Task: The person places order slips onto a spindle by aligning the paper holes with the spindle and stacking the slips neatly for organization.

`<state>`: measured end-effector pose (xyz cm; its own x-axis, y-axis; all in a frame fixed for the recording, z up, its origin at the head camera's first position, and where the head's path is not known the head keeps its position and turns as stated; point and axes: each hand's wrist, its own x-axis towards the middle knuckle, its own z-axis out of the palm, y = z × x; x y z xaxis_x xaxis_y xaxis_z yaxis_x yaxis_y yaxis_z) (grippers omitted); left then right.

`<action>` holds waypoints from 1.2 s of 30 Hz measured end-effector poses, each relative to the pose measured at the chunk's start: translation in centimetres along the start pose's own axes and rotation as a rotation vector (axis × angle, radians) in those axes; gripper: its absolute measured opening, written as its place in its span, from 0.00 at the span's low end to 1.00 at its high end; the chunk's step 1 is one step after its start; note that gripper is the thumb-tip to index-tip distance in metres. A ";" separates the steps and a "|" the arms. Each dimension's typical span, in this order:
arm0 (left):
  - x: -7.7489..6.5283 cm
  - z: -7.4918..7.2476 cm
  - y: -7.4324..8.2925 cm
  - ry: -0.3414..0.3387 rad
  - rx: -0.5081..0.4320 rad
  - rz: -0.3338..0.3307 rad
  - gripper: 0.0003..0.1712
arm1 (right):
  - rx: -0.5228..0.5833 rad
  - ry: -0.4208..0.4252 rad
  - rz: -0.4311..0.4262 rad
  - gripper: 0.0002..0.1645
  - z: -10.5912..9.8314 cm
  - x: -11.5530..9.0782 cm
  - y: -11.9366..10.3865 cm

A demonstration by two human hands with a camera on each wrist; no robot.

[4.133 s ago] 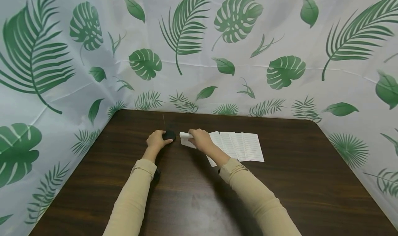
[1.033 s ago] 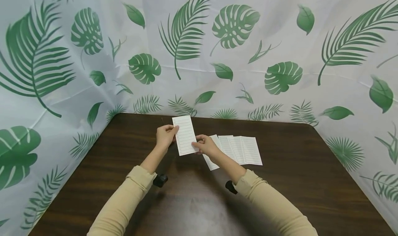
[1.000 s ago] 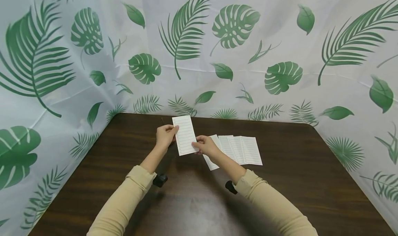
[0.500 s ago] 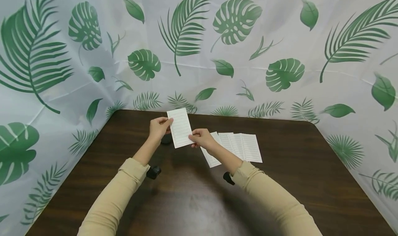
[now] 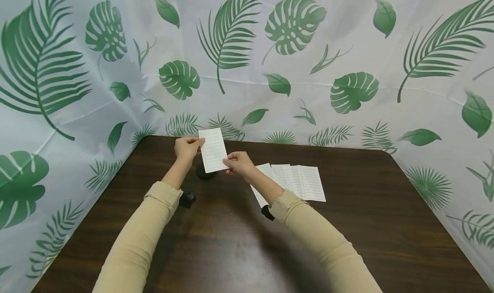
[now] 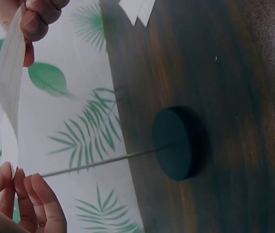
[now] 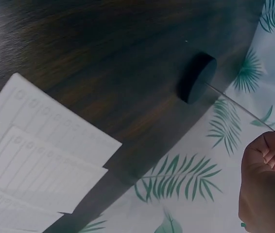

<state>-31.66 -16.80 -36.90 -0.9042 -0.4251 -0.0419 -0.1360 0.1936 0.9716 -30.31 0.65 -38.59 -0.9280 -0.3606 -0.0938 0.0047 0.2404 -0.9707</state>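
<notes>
Remotely, I see left hand (image 5: 187, 149) and right hand (image 5: 240, 163) pinch 1 bowed sheet (image 5: 214, 149) near a thin rod (image 6: 98, 163); drifting closer could (I suspect) tear it.

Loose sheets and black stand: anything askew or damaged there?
Only something minor: among the loose sheets, the leftmost sheet lies angled against the others. The held sheet bows between the left hand and right hand, probably from their grip. The stand has a straight-looking rod; no damage shows.
</notes>
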 end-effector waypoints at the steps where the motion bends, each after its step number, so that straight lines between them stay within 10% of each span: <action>1: 0.2 0.0 0.0 0.011 0.002 -0.007 0.16 | 0.003 -0.001 0.010 0.10 0.1 0.0 -0.3; 9: 1.0 -0.1 -0.2 0.073 -0.005 -0.047 0.16 | 0.026 0.048 0.055 0.14 0.9 1.3 -0.2; 16: 1.1 0.2 -0.6 0.099 0.065 -0.049 0.14 | 0.087 0.030 0.019 0.12 0.8 8.7 7.8; 27: 0.9 0.4 -0.4 0.074 0.109 -0.016 0.15 | 0.055 0.086 0.099 0.13 1.4 1.8 1.0; 36: 1.0 0.3 -0.7 0.070 0.077 -0.019 0.15 | 0.069 0.055 0.102 0.11 1.4 1.2 0.7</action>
<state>-32.60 -17.06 -37.74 -0.8710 -0.4895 -0.0408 -0.1857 0.2512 0.9500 -30.94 -0.85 -39.73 -0.9404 -0.2872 -0.1823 0.1240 0.2096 -0.9699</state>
